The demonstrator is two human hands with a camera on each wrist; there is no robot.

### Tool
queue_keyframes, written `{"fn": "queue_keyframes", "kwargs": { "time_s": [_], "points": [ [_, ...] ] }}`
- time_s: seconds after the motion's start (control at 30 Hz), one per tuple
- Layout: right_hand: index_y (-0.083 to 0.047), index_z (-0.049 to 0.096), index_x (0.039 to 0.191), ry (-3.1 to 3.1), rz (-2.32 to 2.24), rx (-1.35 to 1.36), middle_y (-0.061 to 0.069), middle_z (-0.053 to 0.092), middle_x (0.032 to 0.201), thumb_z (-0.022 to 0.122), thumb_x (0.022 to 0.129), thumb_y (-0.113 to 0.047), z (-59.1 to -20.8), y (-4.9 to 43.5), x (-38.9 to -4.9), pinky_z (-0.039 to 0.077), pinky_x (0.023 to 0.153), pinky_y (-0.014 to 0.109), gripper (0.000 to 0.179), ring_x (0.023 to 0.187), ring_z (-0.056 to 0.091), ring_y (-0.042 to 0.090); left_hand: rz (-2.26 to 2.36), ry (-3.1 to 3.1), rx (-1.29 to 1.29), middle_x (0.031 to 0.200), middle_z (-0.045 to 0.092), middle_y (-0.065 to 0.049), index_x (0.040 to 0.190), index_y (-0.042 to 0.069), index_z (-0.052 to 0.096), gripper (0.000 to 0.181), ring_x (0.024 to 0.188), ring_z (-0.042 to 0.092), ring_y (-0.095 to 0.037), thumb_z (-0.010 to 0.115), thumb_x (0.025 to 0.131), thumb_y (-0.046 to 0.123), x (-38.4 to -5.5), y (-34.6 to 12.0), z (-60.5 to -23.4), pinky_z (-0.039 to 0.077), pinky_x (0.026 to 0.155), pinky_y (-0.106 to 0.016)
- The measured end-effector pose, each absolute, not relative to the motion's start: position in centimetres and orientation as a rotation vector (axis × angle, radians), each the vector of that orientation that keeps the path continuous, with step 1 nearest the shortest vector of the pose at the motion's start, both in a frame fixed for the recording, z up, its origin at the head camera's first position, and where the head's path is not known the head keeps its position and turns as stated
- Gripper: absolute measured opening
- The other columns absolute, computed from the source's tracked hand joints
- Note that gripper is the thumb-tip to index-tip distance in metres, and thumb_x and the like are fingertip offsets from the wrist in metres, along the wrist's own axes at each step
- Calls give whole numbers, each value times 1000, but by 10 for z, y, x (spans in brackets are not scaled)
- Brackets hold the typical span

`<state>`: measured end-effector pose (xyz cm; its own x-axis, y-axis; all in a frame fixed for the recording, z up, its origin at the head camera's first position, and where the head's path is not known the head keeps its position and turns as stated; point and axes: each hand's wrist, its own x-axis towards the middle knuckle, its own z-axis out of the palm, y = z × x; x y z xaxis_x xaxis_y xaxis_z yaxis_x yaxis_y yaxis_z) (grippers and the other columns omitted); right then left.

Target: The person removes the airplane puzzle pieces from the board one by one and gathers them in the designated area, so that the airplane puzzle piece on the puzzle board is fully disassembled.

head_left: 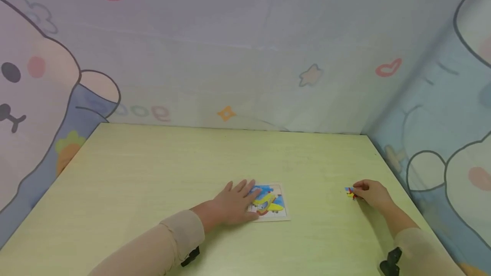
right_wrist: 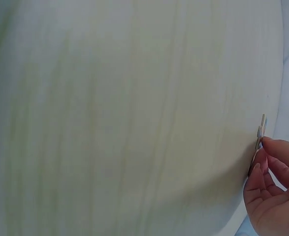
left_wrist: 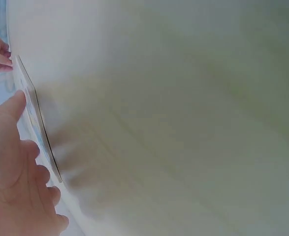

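A small square jigsaw puzzle (head_left: 281,215) with a pale frame and a yellow airplane on blue lies on the table. My left hand (head_left: 237,204) rests over its left side with fingers spread; in the left wrist view the thumb (left_wrist: 17,103) lies at the puzzle's edge (left_wrist: 42,123). Off to the right, my right hand (head_left: 373,194) pinches a small puzzle piece (head_left: 349,192) coloured red, yellow and blue between thumb and fingers. The right wrist view shows that piece (right_wrist: 262,129) edge-on, close to the tabletop, partly covered by the fingertips.
The pale wooden table (head_left: 153,161) reaches back to a wall cloth (head_left: 230,33) printed with hearts and stars. Cartoon-printed cloth (head_left: 441,110) also stands along the table's right edge. Dark wrist straps (head_left: 391,261) show below both sleeves.
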<state>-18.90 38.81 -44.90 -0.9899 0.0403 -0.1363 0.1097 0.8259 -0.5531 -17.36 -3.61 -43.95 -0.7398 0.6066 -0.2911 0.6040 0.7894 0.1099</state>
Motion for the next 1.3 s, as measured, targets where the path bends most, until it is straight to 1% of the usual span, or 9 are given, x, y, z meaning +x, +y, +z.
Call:
{"fn": "queue_keyframes", "kwargs": {
  "time_s": [0.13,0.3,0.47,0.53,0.7,0.83,0.97,1.13,1.3],
  "points": [
    [10,59,105,2898,-862,129,13,63,89,59,92,-17,-450,389,-188,46,67,33,30,80,58,26,14,2668,903,156,10,-4,150,22,19,74,141,10,-24,41,91,60,-171,-39,-440,11,110,-51],
    [13,57,105,2887,-982,145,17,64,89,59,92,-12,-448,382,-188,48,63,27,29,76,62,23,-5,2662,908,156,12,-4,150,21,20,73,141,11,-24,43,91,58,-170,-41,-440,12,110,-50],
    [13,56,112,2889,-1100,108,25,61,100,56,93,-13,-442,362,-191,49,59,26,32,73,60,21,5,2645,909,156,10,-3,150,22,19,74,142,9,-23,43,91,58,-173,-43,-438,12,110,-49],
    [11,55,116,2841,-1152,94,24,60,103,55,95,-16,-437,350,-192,48,60,28,35,77,59,22,4,2642,911,156,10,-3,150,22,19,74,142,9,-22,43,91,58,-173,-44,-438,13,110,-49],
    [9,55,119,2688,-1280,37,16,62,97,55,95,-16,-432,312,-198,48,64,30,35,83,56,22,-12,2636,914,156,10,-3,150,22,19,74,142,9,-22,43,91,58,-174,-43,-435,13,110,-49],
    [5,60,115,2609,-1270,-51,10,62,90,57,94,-15,-434,275,-200,47,64,30,29,77,54,19,-23,2632,920,156,10,-3,151,22,19,74,142,9,-22,43,91,58,-174,-43,-435,13,110,-49],
    [1,65,110,2554,-1231,-124,7,62,89,59,92,-15,-435,239,-201,46,63,29,25,75,53,19,-26,2632,918,156,9,-3,151,22,18,74,142,9,-22,42,91,58,-174,-43,-437,13,110,-49],
    [-6,70,107,2549,-1157,-122,4,64,99,62,90,-16,-441,208,-202,44,65,26,21,77,52,16,-19,2628,899,156,9,-3,151,22,18,74,142,9,-22,43,91,59,-173,-43,-438,14,110,-50],
    [-8,70,108,2575,-1121,-112,5,64,108,63,90,-16,-445,195,-201,44,67,27,22,82,52,16,-5,2622,900,156,9,-3,150,22,19,74,142,9,-22,43,91,58,-172,-42,-437,14,110,-50]
  ]
}}
